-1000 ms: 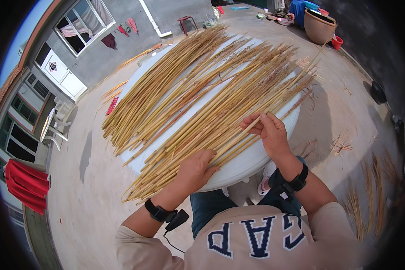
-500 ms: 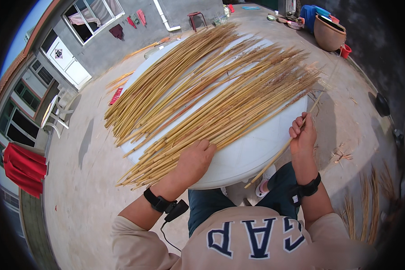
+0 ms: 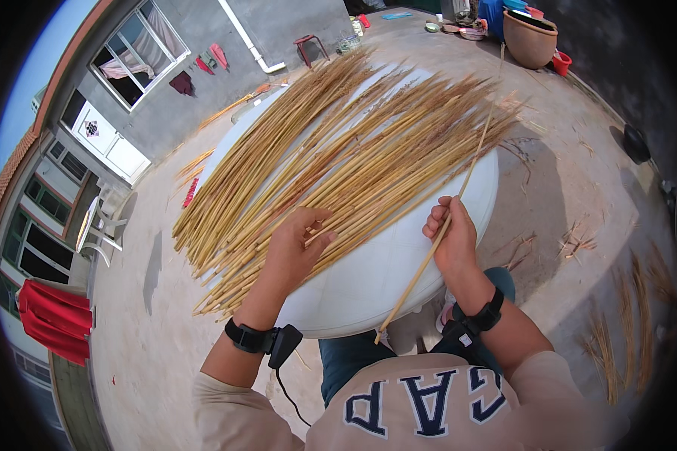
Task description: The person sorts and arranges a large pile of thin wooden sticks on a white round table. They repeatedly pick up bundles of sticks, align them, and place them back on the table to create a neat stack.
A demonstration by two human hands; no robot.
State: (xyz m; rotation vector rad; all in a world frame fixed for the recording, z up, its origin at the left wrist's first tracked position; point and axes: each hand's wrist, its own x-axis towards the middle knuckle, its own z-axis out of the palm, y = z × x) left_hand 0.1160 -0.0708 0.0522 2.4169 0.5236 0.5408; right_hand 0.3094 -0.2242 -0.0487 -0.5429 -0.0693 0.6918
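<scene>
Long yellow-brown reed stalks point(image 3: 271, 165) with feathery tops lie in loose rows across a round white table point(image 3: 353, 297). Their cut ends point to the near left, their plumes to the far right. In my right hand point(image 3: 453, 233), at the table's right edge, is a single stalk point(image 3: 410, 293), gripped partway along. Its lower end reaches past the near rim and its thin top slants up beyond the plumes. Over the nearest row hovers my left hand point(image 3: 297, 244), thumb and fingers apart, with nothing visible in it. Whether its fingertips touch the stalks I cannot tell.
More stalks point(image 3: 624, 338) lie on the concrete at the lower right, with scraps point(image 3: 577, 239) nearby. Far right stand a large clay pot point(image 3: 530, 39) and a red bucket point(image 3: 561, 63). A white chair point(image 3: 98, 229) is at left, a stool point(image 3: 310, 49) by the wall.
My right hand has moved left with the stalk, from beside the table to over its right edge. My left hand has lifted from the row and spread its thumb and fingers.
</scene>
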